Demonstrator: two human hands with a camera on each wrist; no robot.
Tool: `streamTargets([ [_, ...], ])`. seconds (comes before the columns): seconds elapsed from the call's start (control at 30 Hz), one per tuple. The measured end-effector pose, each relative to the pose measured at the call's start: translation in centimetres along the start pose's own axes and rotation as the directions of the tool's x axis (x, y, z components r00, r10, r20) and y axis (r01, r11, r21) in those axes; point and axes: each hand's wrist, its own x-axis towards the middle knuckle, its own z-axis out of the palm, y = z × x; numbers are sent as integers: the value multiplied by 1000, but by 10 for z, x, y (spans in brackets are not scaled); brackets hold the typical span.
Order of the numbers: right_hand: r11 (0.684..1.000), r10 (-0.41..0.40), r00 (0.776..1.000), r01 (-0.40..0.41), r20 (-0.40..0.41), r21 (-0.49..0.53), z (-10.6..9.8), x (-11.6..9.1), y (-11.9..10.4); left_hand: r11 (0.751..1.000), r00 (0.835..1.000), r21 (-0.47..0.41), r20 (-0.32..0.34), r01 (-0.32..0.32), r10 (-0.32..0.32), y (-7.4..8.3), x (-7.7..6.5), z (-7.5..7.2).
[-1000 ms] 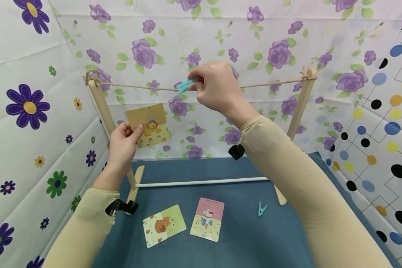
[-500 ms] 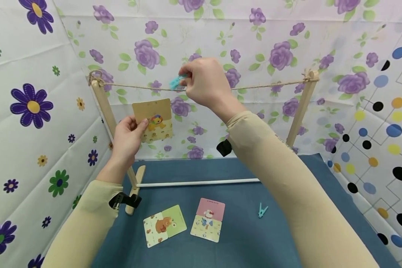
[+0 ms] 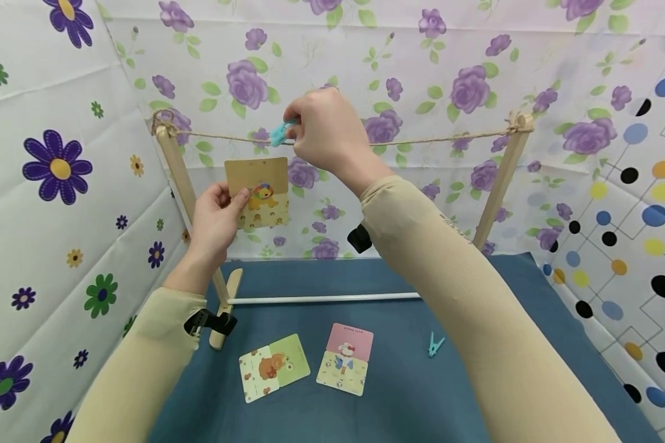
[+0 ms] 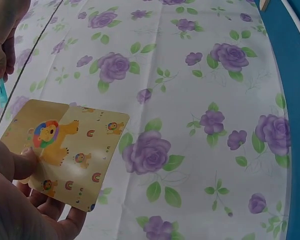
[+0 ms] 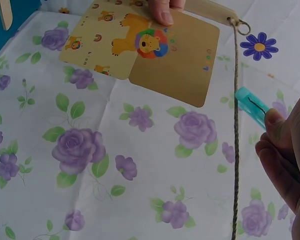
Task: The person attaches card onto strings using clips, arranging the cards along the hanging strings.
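Observation:
My left hand [image 3: 216, 218] pinches a tan card with a lion picture [image 3: 259, 194] by its left edge, thumb across the front. The card is upright, its top edge a little below the twine line [image 3: 443, 140]. Up at the line, my right hand [image 3: 329, 132] pinches a turquoise clothespin [image 3: 280, 133] between thumb and fingers. In the right wrist view the clothespin [image 5: 252, 105] has its tip right at the twine [image 5: 236, 150], and the lion card [image 5: 165, 45] is apart from it on the left.
Wooden posts [image 3: 501, 184] hold the twine at both ends, with a white rod [image 3: 327, 299] low between them. On the blue cloth [image 3: 410, 400] lie a bear card [image 3: 274, 368], a pink-topped rabbit card [image 3: 345, 359] and a second turquoise clothespin [image 3: 435, 345]. Flowered sheets [image 3: 354, 55] stand behind.
My right hand has slid left along the twine with the clothespin. The left hand has raised the lion card slightly and moved it right, closer to the line, and the card is now straighter.

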Motion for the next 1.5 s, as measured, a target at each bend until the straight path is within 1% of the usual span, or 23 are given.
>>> streamTargets([
  [0.17, 1000, 17, 999, -16, 29, -21, -1, 4, -3, 1000, 1000, -9, -7, 9, -9, 2, 4, 1],
  [0.37, 999, 30, 998, -29, 53, -33, -1, 8, -4, 1000, 1000, -6, -11, 1, -2, 5, 8, 3],
  [0.63, 998, 53, 992, -51, 118, -19, 3, 11, -8, 1000, 1000, -17, -14, -1, 1, 6, 8, 4],
  [0.83, 998, 55, 992, -51, 117, -37, 4, 10, -7, 1000, 1000, -19, -18, -3, 3, 4, 9, 4],
  [1.07, 998, 35, 991, -28, 125, -57, 5, 11, -8, 1000, 999, -8, -32, -5, 5, 4, 10, 4],
  [1.5, 998, 27, 991, -21, 130, -53, 8, 10, -6, 1000, 1000, -6, -23, -2, 2, 5, 12, 4],
])
